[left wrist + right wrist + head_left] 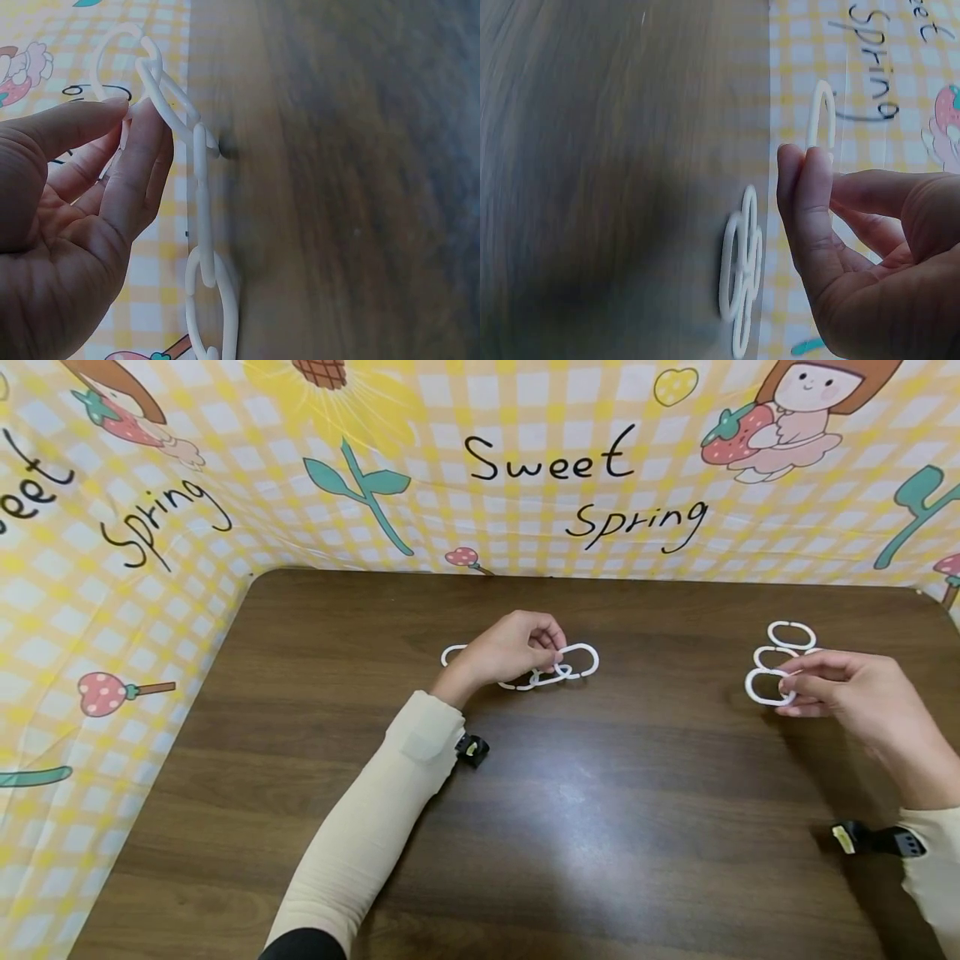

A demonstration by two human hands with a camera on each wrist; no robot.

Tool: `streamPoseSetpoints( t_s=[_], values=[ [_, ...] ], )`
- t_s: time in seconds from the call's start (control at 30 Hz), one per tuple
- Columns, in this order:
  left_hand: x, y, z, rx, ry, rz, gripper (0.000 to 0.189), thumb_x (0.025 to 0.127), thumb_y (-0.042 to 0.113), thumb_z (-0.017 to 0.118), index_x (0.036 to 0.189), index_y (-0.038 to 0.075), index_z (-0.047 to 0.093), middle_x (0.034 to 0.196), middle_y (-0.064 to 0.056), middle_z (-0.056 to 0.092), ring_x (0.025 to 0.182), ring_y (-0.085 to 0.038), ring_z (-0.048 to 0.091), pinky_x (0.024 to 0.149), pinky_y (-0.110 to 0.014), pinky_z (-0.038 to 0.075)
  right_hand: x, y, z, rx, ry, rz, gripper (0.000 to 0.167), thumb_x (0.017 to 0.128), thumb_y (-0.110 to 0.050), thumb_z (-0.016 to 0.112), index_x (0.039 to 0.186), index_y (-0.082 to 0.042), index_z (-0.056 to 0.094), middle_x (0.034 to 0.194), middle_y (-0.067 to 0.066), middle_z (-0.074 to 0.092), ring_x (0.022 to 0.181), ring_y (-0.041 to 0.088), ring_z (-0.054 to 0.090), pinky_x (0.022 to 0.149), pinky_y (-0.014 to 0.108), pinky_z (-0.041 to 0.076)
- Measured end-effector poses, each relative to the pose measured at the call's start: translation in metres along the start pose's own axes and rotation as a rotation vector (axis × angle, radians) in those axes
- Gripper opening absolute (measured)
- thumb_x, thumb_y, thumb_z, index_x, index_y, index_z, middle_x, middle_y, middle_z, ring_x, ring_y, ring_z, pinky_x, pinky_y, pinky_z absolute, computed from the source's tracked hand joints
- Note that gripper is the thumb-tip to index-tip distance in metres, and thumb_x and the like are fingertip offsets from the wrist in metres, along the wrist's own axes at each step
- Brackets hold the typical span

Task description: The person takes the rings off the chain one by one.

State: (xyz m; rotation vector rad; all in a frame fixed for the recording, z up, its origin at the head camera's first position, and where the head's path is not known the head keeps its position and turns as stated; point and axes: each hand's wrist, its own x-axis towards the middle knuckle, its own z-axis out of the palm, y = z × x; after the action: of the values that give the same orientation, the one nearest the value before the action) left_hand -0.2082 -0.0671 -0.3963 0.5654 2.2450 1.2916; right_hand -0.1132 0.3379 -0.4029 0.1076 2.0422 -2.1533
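With thumb and fingertips, my left hand (510, 647) pinches the end of a chain of white oval plastic links (202, 202). The end link (597, 660) stands up past the fingertips, and the rest trails down to the table, partly hidden under the hand in the head view. Far to the right, my right hand (862, 697) pinches a single white link (812, 116) by one end, holding it up above the table. Loose white links (726, 270) lie grouped close behind that hand, some overlapping; the fingers cover part of them in the head view.
The brown wooden table (600, 885) ends at a yellow checked cloth (525, 518) that hangs along its back and left sides. Black wrist cameras stick out from the left cuff (423, 735) and the right cuff (937, 860).
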Motion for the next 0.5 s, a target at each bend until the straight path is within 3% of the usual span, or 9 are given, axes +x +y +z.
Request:
streamPoseSetpoints(
  t_s=[0.23,0.5],
  values=[
    [0.0,-0.001,0.001,-0.001,0.001,-0.001,0.005,0.098,0.002,0.067,0.103,0.0,0.067,0.088,-0.006,0.067,0.079,-0.013,0.064,0.07,-0.02,0.05,-0.005,0.003,-0.027,-0.102,0.081,-0.007,0.046,0.098,0.018,0.053,0.089,-0.017,0.082,0.081,-0.005,0.076,0.064,0.009,0.075,0.059,0.023,0.06],
    [0.002,-0.001,0.002,0.001,-0.003,0.005,0.004,0.098,0.001,0.065,0.101,0.001,0.067,0.088,-0.007,0.067,0.079,-0.013,0.064,0.07,-0.02,0.051,-0.008,0.013,-0.059,-0.008,0.105,0.003,0.056,0.099,0.022,0.045,0.086,-0.018,0.082,0.074,-0.003,0.075,0.057,0.012,0.074,0.055,0.02,0.058]
  ],
)
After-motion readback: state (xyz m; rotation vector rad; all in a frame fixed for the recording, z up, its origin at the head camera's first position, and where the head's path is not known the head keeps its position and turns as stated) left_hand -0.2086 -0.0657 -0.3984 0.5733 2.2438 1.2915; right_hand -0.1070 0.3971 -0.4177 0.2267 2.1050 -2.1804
